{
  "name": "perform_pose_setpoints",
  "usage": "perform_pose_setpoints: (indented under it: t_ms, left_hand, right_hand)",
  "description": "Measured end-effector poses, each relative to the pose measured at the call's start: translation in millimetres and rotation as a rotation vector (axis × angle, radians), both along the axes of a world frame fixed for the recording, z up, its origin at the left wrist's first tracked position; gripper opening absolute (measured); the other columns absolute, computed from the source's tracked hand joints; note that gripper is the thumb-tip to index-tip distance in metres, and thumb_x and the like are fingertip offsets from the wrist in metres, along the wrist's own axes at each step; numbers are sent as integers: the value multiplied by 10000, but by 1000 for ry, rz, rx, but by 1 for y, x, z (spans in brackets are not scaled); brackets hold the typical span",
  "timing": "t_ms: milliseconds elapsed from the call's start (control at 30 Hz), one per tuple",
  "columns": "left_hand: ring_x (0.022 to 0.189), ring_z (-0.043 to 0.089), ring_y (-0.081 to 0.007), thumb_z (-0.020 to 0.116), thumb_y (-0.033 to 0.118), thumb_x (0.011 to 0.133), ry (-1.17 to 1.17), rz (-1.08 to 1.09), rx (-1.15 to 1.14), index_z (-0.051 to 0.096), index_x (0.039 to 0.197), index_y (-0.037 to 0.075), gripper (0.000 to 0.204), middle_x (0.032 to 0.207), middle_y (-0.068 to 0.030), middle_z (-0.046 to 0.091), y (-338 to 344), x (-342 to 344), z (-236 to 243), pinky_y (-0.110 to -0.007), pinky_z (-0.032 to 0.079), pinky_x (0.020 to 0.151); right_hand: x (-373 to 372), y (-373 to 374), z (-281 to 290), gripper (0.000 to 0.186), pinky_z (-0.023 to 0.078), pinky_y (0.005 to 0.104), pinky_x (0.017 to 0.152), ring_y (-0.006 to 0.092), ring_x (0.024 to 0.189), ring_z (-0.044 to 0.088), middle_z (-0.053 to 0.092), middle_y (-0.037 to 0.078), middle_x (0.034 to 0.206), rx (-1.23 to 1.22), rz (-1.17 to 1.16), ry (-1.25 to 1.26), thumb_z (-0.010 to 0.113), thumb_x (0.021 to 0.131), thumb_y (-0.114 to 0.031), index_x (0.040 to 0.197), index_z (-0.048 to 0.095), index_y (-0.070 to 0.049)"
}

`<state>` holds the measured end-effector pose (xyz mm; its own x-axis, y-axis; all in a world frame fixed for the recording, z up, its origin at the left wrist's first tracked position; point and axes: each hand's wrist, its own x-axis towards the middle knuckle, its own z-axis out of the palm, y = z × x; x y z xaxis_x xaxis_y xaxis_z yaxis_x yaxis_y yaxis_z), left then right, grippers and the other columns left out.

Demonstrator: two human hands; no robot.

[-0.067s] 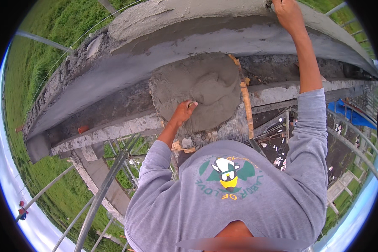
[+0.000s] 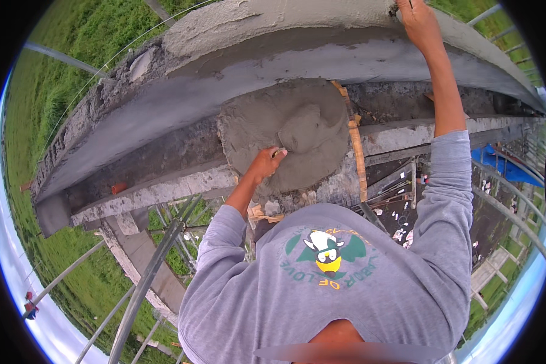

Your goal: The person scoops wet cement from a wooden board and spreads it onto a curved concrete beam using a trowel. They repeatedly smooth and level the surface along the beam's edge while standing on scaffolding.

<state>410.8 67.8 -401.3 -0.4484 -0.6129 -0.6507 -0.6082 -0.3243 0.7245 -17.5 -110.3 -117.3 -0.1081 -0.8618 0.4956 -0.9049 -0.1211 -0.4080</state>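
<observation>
A wide mound of wet grey mortar (image 2: 314, 130) lies on a board in front of me, with a smoothed hump in its middle. My left hand (image 2: 266, 164) is closed over the mound's near left part, around a short tool end whose kind I cannot make out. Far up on the right, my right hand (image 2: 420, 23) is closed at the top of the plastered wall (image 2: 285, 15). A small dark piece shows beside its fingers, but the rest is hidden or cut off by the picture's edge.
A wooden strip (image 2: 357, 151) borders the board's right side. Behind the mortar runs a curved concrete ledge (image 2: 182, 91). An orange pipe stub (image 2: 119, 188) pokes out at left. Scaffold tubes (image 2: 151, 267) rise nearby, and the ground with debris (image 2: 400, 224) lies far below at right.
</observation>
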Motion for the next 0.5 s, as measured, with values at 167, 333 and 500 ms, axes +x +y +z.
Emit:
perform_pose_setpoints:
  t_ms: [167, 333, 500]
  left_hand:
    - [896, 706, -347, 597, 469, 1021, 84, -190, -372, 670, 1117, -82, 565, 922, -274, 704, -40, 50, 87, -461, 518, 780]
    - [639, 642, -256, 589, 543, 1015, -70, -388, -373, 684, 1071, -48, 602, 742, -172, 655, -113, 127, 237, -427, 516, 633]
    - [497, 511, -100, 633, 561, 989, -150, -308, -463, 704, 1089, -7, 580, 596, 4, 500, -173, 181, 366, -298, 432, 472]
  right_hand:
    - [-5, -1, -5, 481, 455, 480, 671, 423, 709, 586, 578, 186, 731, 4, 17, 25, 439, 1085, -541, 1071, 562, -77]
    - [4, 2, 1, 488, 454, 479, 709, 462, 767, 567, 571, 224, 793, 85, -76, -30, 435, 1089, -529, 1086, 538, -53]
    - [9, 4, 6, 470, 446, 479, 695, 463, 758, 561, 563, 234, 800, 109, -107, -38, 438, 1092, -511, 1093, 535, -51]
